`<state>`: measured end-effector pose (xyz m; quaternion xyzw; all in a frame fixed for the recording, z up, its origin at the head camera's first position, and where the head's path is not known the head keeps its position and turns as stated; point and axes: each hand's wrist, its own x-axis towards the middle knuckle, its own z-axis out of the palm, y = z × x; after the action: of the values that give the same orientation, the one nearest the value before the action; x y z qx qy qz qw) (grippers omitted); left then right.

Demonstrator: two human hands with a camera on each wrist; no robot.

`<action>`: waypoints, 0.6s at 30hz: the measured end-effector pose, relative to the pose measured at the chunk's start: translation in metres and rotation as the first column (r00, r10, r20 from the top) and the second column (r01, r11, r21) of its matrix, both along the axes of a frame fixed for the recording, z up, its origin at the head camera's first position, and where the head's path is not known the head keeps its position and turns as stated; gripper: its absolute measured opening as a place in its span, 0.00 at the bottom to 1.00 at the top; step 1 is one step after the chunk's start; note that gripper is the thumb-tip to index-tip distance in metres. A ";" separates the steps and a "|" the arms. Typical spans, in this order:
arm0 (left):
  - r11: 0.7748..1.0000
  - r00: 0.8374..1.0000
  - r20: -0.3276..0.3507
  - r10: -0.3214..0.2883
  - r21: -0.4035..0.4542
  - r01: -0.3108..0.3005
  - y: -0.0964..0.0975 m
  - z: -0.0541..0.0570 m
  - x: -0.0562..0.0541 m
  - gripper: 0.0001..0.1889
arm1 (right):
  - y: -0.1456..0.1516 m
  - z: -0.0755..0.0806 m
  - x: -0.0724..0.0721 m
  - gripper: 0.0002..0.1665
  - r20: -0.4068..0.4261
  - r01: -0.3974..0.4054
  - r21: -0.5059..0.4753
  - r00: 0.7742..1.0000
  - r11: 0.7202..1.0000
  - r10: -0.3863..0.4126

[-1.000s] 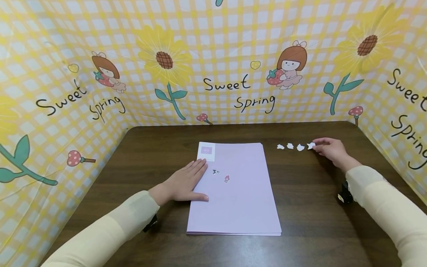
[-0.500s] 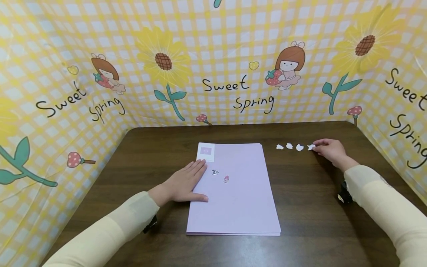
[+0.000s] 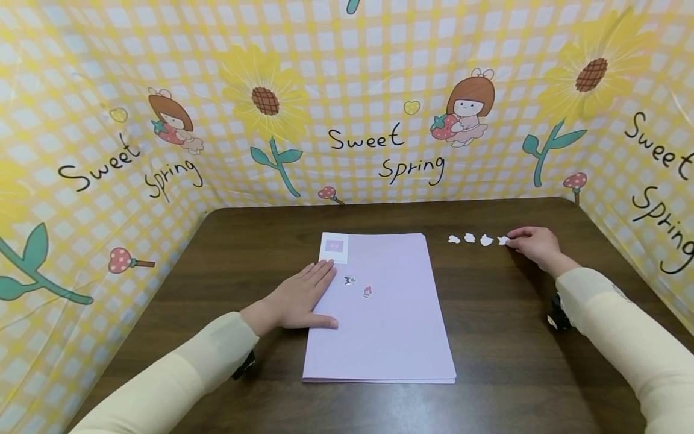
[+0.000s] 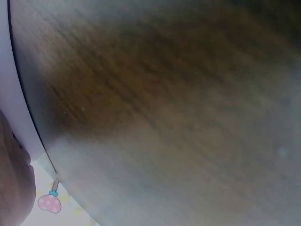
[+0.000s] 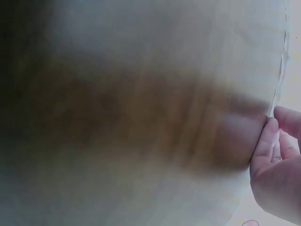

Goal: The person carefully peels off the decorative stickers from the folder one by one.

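Note:
My left hand point(image 3: 295, 298) lies flat on the left edge of a stack of lilac paper point(image 3: 390, 337), fingers straight and thumb spread. Two small cartoon stickers, one black and white point(image 3: 349, 281) and one pink point(image 3: 367, 292), are on the top sheet near that hand. To the right of the stack, my right hand point(image 3: 537, 247) pinches a small white paper cutout point(image 3: 503, 240) at the right end of a row. In the right wrist view the thumb and fingertips point(image 5: 270, 127) meet at the table's far edge; the cutout cannot be made out there.
Three other white cutouts point(image 3: 469, 238) lie in the row on the brown table point(image 3: 249, 374). A white card with a lilac square point(image 3: 334, 256) is at the stack's upper left corner. A yellow checked cloth point(image 3: 358, 72) encloses the table behind and at both sides.
The cutout under my right fingertips sits slightly lower and looks flatter against the table. My left hand has stayed in place on the lilac paper.

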<state>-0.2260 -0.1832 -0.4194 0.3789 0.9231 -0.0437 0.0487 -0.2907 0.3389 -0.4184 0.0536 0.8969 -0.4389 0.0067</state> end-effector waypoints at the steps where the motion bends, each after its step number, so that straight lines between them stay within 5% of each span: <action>1: 1.000 1.000 -0.002 -0.001 0.000 0.001 0.000 0.000 0.000 0.60 | 0.000 0.000 0.000 0.19 0.002 0.003 0.005 1.000 1.000 -0.003; 9: 1.000 1.000 0.006 -0.001 -0.004 0.001 0.000 0.000 -0.001 0.60 | 0.002 -0.002 0.000 0.20 0.003 0.003 -0.005 1.000 1.000 -0.003; 18: 1.000 1.000 0.007 0.002 -0.004 -0.002 0.000 0.001 0.000 0.60 | 0.001 0.002 0.000 0.24 -0.003 -0.033 -0.170 0.999 0.985 0.033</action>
<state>-0.2263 -0.1832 -0.4188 0.3781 0.9232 -0.0442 0.0528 -0.2903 0.3401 -0.4167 0.0380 0.8570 -0.5137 0.0182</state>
